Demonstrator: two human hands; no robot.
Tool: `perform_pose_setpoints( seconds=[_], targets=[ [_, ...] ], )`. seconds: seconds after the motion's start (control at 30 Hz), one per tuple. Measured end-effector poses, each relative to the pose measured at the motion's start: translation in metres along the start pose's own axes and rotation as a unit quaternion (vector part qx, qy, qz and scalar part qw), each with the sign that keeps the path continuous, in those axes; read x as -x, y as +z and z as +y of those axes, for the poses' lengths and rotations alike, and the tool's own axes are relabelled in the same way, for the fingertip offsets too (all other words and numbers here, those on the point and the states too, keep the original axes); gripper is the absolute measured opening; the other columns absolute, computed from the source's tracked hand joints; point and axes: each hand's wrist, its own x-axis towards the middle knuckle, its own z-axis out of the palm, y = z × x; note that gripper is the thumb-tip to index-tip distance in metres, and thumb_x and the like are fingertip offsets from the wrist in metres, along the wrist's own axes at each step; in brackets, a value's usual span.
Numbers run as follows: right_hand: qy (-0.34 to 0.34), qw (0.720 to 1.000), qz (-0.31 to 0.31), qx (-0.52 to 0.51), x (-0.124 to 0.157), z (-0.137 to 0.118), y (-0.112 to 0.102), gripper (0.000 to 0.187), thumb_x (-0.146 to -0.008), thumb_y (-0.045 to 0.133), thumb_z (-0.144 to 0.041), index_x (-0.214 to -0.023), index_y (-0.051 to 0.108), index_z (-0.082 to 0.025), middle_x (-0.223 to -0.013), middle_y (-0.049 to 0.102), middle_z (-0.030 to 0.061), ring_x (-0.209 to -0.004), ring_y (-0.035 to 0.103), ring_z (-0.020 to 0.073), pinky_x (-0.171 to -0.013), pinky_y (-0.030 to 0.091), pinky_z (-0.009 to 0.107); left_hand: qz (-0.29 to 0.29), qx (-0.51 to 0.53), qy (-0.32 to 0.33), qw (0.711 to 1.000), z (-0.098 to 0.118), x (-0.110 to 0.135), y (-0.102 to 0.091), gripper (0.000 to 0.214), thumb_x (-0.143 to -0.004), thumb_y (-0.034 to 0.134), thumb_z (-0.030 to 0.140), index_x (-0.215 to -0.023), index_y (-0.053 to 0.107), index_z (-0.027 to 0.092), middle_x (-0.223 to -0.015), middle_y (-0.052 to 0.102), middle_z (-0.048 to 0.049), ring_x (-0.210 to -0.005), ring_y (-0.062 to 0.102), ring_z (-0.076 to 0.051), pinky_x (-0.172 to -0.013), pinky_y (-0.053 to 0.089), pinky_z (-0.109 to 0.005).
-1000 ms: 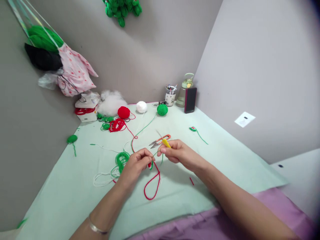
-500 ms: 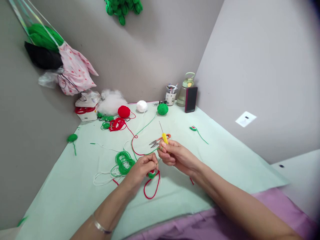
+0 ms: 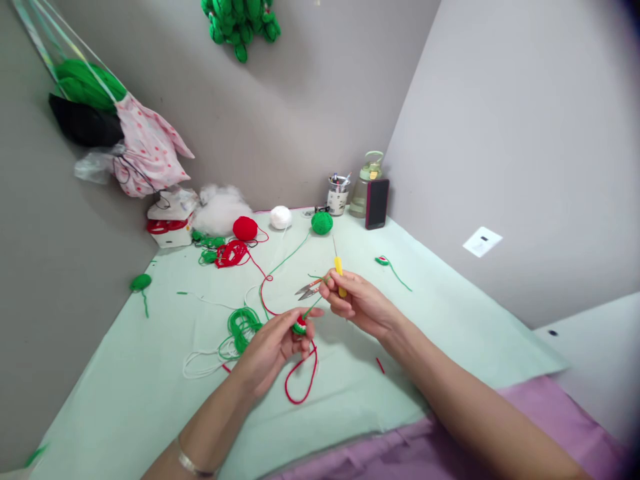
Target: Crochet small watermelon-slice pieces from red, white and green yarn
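Note:
My left hand (image 3: 273, 347) pinches a small red and green crocheted piece (image 3: 299, 326) between thumb and fingers, just above the table. A green strand runs from that piece up to my right hand (image 3: 356, 303), which is closed on a yellow-handled crochet hook (image 3: 339, 268) pointing up and away. A red yarn loop (image 3: 303, 373) trails below the piece onto the pale green cloth (image 3: 150, 373). Thread snips (image 3: 307, 289) lie just left of my right hand. A loose coil of green yarn (image 3: 241, 325) lies left of my left hand.
At the back stand a red yarn ball (image 3: 245, 228), a white ball (image 3: 281, 217), a green ball (image 3: 322, 223), a pen cup (image 3: 337, 195), a bottle (image 3: 363, 185) and a phone (image 3: 377, 203). White stuffing (image 3: 220, 208) and a white box (image 3: 170, 223) sit back left. Bags hang on the left wall.
My hands drew apart: the right hand rose with the hook, pulling the green strand taut. The left hand turned palm-up, bringing the small crocheted piece into view at its fingertips.

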Motion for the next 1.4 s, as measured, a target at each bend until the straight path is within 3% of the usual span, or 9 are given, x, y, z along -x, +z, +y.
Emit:
perform_pose_setpoints(
  seconds=[0.1,0.2,0.5,0.6,0.77,1.0,1.13,1.27,1.4],
  targets=[
    [-0.001,1.0,0.0,0.001,0.001,-0.001,0.0,0.038,-0.088,0.084,-0.047,-0.078,0.063,-0.016,-0.077,0.068,0.0002,-0.047,0.029,0.003,-0.044,0.023,0.018,0.007,0.004,-0.003,1.0,0.001,-0.001,-0.002,0.052,-0.08,0.091,0.048,-0.119,0.076,0.017,-0.087,0.075,-0.0032,-0.069,0.067,-0.013,-0.069,0.055,-0.027],
    [-0.005,1.0,0.002,0.001,0.0,-0.001,0.0,0.038,-0.088,0.083,-0.046,-0.079,0.063,-0.016,-0.077,0.067,-0.0001,-0.048,0.026,0.0031,-0.044,0.021,0.018,0.017,0.003,0.008,1.0,0.0,-0.002,-0.004,0.048,-0.078,0.094,0.04,-0.116,0.073,0.018,-0.097,0.08,-0.0053,-0.079,0.075,-0.016,-0.081,0.058,-0.03],
    [-0.005,1.0,0.006,0.014,0.002,0.0,0.001,0.038,-0.088,0.083,-0.047,-0.078,0.064,-0.016,-0.079,0.071,0.002,-0.047,0.027,0.0034,-0.045,0.018,0.021,0.029,-0.002,0.03,0.999,-0.002,-0.003,-0.001,0.045,-0.081,0.077,0.017,-0.124,0.064,0.02,-0.108,0.084,-0.0097,-0.091,0.081,-0.022,-0.093,0.059,-0.038],
    [-0.003,1.0,0.005,0.018,0.001,0.001,0.001,0.04,-0.087,0.083,-0.049,-0.077,0.064,-0.016,-0.078,0.07,0.0011,-0.046,0.027,0.0029,-0.045,0.019,0.021,0.032,0.0,0.032,0.999,-0.001,-0.002,0.0,0.036,-0.081,0.075,0.017,-0.115,0.066,0.02,-0.109,0.084,-0.0104,-0.099,0.081,-0.024,-0.097,0.057,-0.04],
    [-0.003,1.0,0.009,0.025,0.001,0.002,0.001,0.038,-0.089,0.081,-0.049,-0.079,0.063,-0.017,-0.075,0.069,-0.0008,-0.044,0.024,0.0031,-0.045,0.019,0.022,0.058,-0.003,0.036,0.998,-0.001,-0.003,0.0,0.022,-0.081,0.082,0.029,-0.093,0.066,0.021,-0.102,0.082,-0.0074,-0.09,0.081,-0.023,-0.089,0.06,-0.038],
    [0.001,0.999,0.009,0.045,0.0,0.003,0.003,0.04,-0.089,0.079,-0.052,-0.081,0.062,-0.017,-0.071,0.07,-0.0016,-0.042,0.024,0.0023,-0.045,0.017,0.022,0.082,-0.034,0.053,0.995,-0.001,-0.006,-0.005,0.028,-0.074,0.09,0.03,-0.094,0.074,0.018,-0.084,0.072,0.0001,-0.076,0.072,-0.016,-0.071,0.056,-0.027],
    [0.006,0.998,0.006,0.068,0.001,0.004,0.006,0.042,-0.087,0.079,-0.055,-0.079,0.061,-0.018,-0.06,0.065,-0.0038,-0.04,0.021,0.0031,-0.044,0.014,0.023,0.093,-0.045,0.057,0.993,-0.003,-0.007,-0.007,0.032,-0.074,0.088,0.027,-0.098,0.067,0.021,-0.071,0.069,0.0043,-0.061,0.066,-0.014,-0.06,0.048,-0.025],
    [0.014,0.994,-0.004,0.109,0.002,0.007,0.008,0.043,-0.09,0.074,-0.057,-0.079,0.059,-0.019,-0.052,0.056,-0.0073,-0.04,0.018,0.004,-0.043,0.012,0.024,0.097,-0.042,0.065,0.992,-0.003,-0.006,-0.003,0.026,-0.077,0.081,0.025,-0.098,0.067,0.022,-0.067,0.063,0.0076,-0.057,0.062,-0.012,-0.059,0.048,-0.025],
    [0.009,0.986,-0.017,0.166,0.003,0.01,0.007,0.042,-0.092,0.072,-0.058,-0.101,0.066,-0.018,-0.049,0.045,-0.0124,-0.043,0.017,0.0072,-0.044,0.013,0.025,0.085,-0.044,0.06,0.994,-0.002,-0.003,-0.001,0.015,-0.078,0.077,0.025,-0.091,0.073,0.019,-0.067,0.066,0.0032,-0.062,0.063,-0.014,-0.066,0.052,-0.026]
  ],
)
